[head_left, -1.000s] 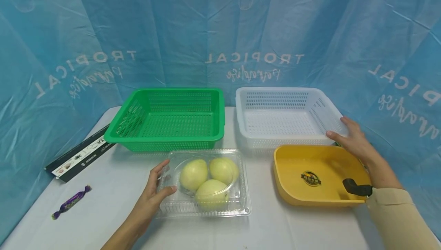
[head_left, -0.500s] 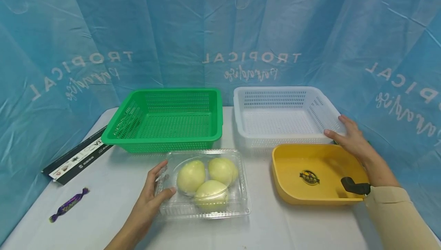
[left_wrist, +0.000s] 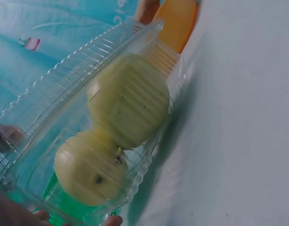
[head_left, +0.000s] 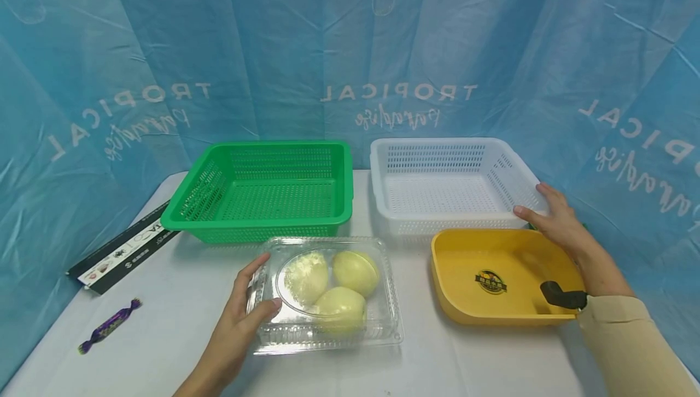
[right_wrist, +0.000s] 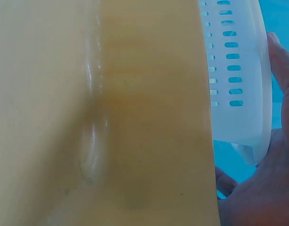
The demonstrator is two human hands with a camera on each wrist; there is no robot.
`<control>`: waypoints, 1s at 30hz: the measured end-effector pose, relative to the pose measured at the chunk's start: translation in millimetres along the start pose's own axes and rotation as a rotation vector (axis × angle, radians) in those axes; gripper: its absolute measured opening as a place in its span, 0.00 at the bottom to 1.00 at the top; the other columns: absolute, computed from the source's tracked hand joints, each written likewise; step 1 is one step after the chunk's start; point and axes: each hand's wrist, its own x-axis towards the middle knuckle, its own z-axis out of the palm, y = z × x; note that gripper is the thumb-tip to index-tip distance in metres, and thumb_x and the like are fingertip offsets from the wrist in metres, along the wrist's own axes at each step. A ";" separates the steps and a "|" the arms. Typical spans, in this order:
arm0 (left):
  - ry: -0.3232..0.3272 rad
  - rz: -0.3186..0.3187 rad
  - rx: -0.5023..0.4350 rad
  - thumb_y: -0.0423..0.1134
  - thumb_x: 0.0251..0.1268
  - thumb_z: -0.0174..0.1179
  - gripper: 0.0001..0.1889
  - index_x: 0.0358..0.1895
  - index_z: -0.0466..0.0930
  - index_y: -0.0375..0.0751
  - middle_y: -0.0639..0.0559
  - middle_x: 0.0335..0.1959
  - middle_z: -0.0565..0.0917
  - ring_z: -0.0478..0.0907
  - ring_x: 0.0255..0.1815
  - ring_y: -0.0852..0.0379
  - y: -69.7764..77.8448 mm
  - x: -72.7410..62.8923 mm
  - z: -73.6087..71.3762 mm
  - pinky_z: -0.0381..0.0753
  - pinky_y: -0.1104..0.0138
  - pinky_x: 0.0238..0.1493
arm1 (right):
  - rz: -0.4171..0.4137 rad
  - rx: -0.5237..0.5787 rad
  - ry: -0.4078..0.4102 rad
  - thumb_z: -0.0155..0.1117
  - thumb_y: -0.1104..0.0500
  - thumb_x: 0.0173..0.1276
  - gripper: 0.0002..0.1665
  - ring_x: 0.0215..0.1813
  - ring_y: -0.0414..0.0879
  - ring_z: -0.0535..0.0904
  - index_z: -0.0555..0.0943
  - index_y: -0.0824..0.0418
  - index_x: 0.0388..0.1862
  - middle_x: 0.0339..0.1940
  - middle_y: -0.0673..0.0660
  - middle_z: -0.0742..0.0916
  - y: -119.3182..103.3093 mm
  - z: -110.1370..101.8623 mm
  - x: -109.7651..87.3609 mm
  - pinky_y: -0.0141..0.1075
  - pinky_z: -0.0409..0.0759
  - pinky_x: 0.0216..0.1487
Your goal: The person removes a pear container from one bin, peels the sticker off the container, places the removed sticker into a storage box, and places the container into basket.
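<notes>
My left hand (head_left: 235, 318) grips a clear plastic clamshell box (head_left: 295, 336) by its left side, thumb over the lid and fingers at the far left corner. Inside lie three pale green fruits (head_left: 341, 310); two of them, one fruit (left_wrist: 130, 101) nearer the camera, show through the ribbed wall in the left wrist view. A shadow falls on the cloth beside the box there. At the front right corner of the white basket (head_left: 465, 224), my right hand (head_left: 563, 224) holds the rim, thumb in front and fingers along the right side. The rim (right_wrist: 267, 94) also shows in the right wrist view.
A yellow tub (head_left: 454, 300) stands under my right forearm, with something green (head_left: 531, 227) partly hidden behind it. The green basket (head_left: 273, 224) sits at the back left, beside a long black-and-white box (head_left: 126, 248). A purple-wrapped candy (head_left: 109, 325) lies front left.
The view has shifted slightly. My left hand has turned and tilted the clear box a little, its fruits shifting inside with new glare on the lid. My right hand stays at the basket corner.
</notes>
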 end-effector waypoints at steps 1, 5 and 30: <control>0.004 0.000 -0.002 0.35 0.66 0.53 0.36 0.72 0.49 0.66 0.56 0.78 0.37 0.29 0.77 0.39 0.5 0.1 0.7 0.58 0.36 0.63 | 0.000 0.000 -0.002 0.53 0.37 0.67 0.57 0.71 0.78 0.31 0.31 0.58 0.76 0.75 0.70 0.32 -0.3 0.1 -0.4 0.75 0.41 0.60; 0.021 0.000 -0.018 0.33 0.66 0.51 0.35 0.72 0.50 0.66 0.55 0.77 0.38 0.35 0.77 0.42 1.9 1.6 3.2 0.70 0.55 0.56 | -0.004 -0.002 -0.004 0.53 0.37 0.67 0.57 0.71 0.78 0.30 0.31 0.58 0.76 0.75 0.69 0.33 -2.1 0.7 -1.3 0.76 0.40 0.59; -0.003 0.002 -0.109 0.33 0.67 0.48 0.34 0.72 0.52 0.64 0.60 0.78 0.38 0.26 0.77 0.44 26.3 -2.2 4.0 0.48 0.34 0.65 | -0.001 -0.002 -0.010 0.53 0.36 0.67 0.57 0.72 0.77 0.30 0.31 0.59 0.76 0.76 0.68 0.33 -2.3 -0.4 -0.2 0.75 0.39 0.61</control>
